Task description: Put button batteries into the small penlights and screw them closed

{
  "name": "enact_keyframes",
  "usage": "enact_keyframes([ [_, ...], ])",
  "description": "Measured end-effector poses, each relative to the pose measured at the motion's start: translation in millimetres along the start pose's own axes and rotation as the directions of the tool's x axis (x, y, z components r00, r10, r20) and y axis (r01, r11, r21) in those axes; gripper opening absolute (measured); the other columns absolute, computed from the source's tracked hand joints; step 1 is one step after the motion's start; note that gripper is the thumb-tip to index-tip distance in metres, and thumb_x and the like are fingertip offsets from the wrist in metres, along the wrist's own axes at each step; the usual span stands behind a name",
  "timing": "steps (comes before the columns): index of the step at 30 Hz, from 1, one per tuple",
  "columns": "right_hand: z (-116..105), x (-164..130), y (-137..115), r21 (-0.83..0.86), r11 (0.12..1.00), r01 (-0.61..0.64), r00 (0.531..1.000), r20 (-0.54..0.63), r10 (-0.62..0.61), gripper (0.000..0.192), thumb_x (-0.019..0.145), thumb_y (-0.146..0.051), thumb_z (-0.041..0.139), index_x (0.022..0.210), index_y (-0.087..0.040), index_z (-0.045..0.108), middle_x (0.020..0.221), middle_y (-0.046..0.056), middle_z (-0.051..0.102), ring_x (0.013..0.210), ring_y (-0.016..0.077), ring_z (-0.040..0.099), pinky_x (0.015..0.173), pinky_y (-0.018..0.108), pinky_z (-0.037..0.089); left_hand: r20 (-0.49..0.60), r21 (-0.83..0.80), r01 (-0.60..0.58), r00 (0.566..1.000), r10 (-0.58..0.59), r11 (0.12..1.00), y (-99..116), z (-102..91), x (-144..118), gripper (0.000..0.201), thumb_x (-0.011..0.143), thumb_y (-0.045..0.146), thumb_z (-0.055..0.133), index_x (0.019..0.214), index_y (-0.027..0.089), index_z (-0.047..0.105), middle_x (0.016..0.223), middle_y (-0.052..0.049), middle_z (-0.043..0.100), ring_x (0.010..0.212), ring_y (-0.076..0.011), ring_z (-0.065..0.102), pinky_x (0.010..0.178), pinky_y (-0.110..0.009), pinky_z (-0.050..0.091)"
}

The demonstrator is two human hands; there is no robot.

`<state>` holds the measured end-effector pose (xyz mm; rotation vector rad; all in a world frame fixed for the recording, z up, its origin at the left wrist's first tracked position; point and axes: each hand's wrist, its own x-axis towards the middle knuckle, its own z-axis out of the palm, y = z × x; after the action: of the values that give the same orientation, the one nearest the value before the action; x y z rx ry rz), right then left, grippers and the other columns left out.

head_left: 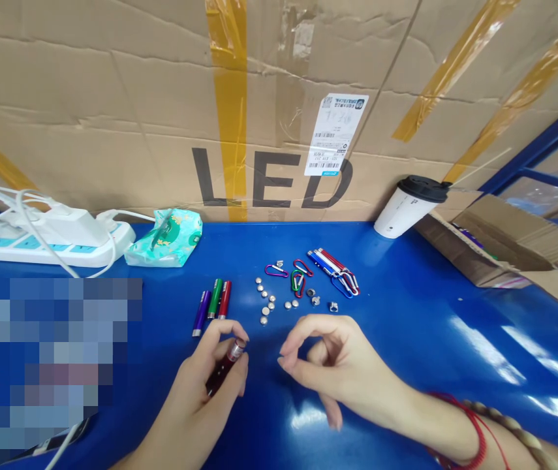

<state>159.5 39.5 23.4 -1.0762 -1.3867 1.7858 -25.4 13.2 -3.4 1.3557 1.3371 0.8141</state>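
Head view: left hand (200,391) grips a half-hidden red flashlight (224,367); right hand (330,365) curled, empty, pinch contents unclear

A power strip (38,243) and tissue pack (166,238) lie at the back left. A lidded cup (408,207) leans right (against cardboard (161,98)).

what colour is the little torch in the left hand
Dark red with a silver tip; the small torch in the left hand shows in the head view.

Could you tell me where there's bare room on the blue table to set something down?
Bare table lies right of the carabiners, below the cup. Another patch lies between the tissue pack and tubes. Batteries crowd above both hands.
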Motion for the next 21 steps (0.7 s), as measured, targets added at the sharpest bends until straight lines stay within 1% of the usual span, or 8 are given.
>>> enact_keyframes([
  [2,0.5,0.0,-0.3,-0.008,1.000,-0.001,1.000,0.001,0.001,0.003,0.075,-0.015,0.059,0.073,-0.015,0.061,0.043,-0.008,0.052,0.028,0.0038,0.050,0.027,0.008,0.027,0.005,0.006,0.000,1.000,0.000,1.000,0.5,0.4,0.6,0.011,0.087,0.034,0.041,0.094,0.026,0.038,0.059,0.007,0.043,0.055,-0.0110,0.043,0.051,-0.020,0.032],
  [4,0.6,0.0,-1.0,-0.016,1.000,0.000,1.000,-0.002,0.000,0.010,0.078,-0.016,0.053,0.070,-0.014,0.060,0.054,-0.004,0.059,0.029,0.0031,0.052,0.027,0.008,0.028,0.012,0.009,-0.001,1.000,0.001,1.000,0.9,0.6,0.7,0.011,0.087,0.034,0.041,0.094,0.026,0.038,0.058,0.007,0.043,0.054,-0.0108,0.043,0.049,-0.020,0.032],
  [6,0.3,0.0,-2.2,-0.014,1.000,0.005,1.000,-0.007,-0.006,0.016,0.080,-0.015,0.048,0.068,-0.014,0.059,0.062,-0.002,0.062,0.030,0.0021,0.053,0.028,0.008,0.028,0.013,0.012,-0.004,1.000,0.004,1.000,1.7,0.5,0.3,0.010,0.086,0.033,0.041,0.094,0.026,0.039,0.057,0.008,0.043,0.053,-0.0106,0.043,0.048,-0.020,0.032],
  [11,0.6,-0.5,-4.4,0.010,1.000,0.011,1.000,-0.013,-0.011,0.020,0.081,-0.017,0.045,0.065,-0.014,0.057,0.061,-0.003,0.061,0.030,0.0020,0.053,0.027,0.007,0.027,0.002,0.012,-0.022,1.000,0.022,1.000,5.9,0.7,-0.7,0.007,0.086,0.031,0.041,0.092,0.026,0.041,0.056,0.008,0.043,0.051,-0.0099,0.043,0.047,-0.018,0.033],
  [15,0.7,0.0,-2.3,0.011,1.000,0.003,1.000,-0.013,-0.003,0.016,0.080,-0.020,0.048,0.067,-0.016,0.056,0.053,-0.004,0.057,0.033,0.0050,0.055,0.030,0.010,0.038,0.004,-0.020,-0.015,1.000,0.015,1.000,8.1,1.3,-1.5,0.007,0.085,0.029,0.042,0.091,0.026,0.041,0.056,0.008,0.043,0.051,-0.0094,0.042,0.046,-0.017,0.032],
  [17,0.0,0.6,0.1,-0.009,0.999,0.038,0.999,-0.023,-0.038,0.010,0.080,-0.020,0.052,0.073,-0.017,0.059,0.053,-0.004,0.057,0.041,0.0079,0.059,0.034,0.013,0.045,0.003,-0.032,-0.010,1.000,0.010,0.999,8.0,1.3,-2.2,0.007,0.085,0.029,0.042,0.091,0.026,0.041,0.056,0.008,0.043,0.051,-0.0093,0.041,0.046,-0.017,0.032],
  [19,-0.6,1.3,2.1,-0.062,0.991,0.115,0.991,-0.055,-0.118,0.006,0.078,-0.019,0.057,0.082,-0.019,0.061,0.064,-0.001,0.061,0.054,0.0097,0.063,0.039,0.015,0.050,0.012,-0.039,-0.013,1.000,0.014,0.999,7.6,1.0,-2.7,0.006,0.085,0.028,0.042,0.091,0.025,0.041,0.056,0.008,0.043,0.051,-0.0092,0.041,0.045,-0.017,0.031],
  [21,-0.9,1.9,2.9,-0.154,0.965,0.214,0.969,-0.094,-0.230,0.015,0.075,-0.017,0.063,0.089,-0.021,0.064,0.080,0.001,0.064,0.066,0.0103,0.064,0.045,0.014,0.052,0.019,-0.038,-0.026,0.999,0.027,0.999,7.1,0.6,-2.8,0.006,0.086,0.027,0.042,0.091,0.025,0.041,0.056,0.008,0.043,0.051,-0.0092,0.041,0.046,-0.017,0.031],
])
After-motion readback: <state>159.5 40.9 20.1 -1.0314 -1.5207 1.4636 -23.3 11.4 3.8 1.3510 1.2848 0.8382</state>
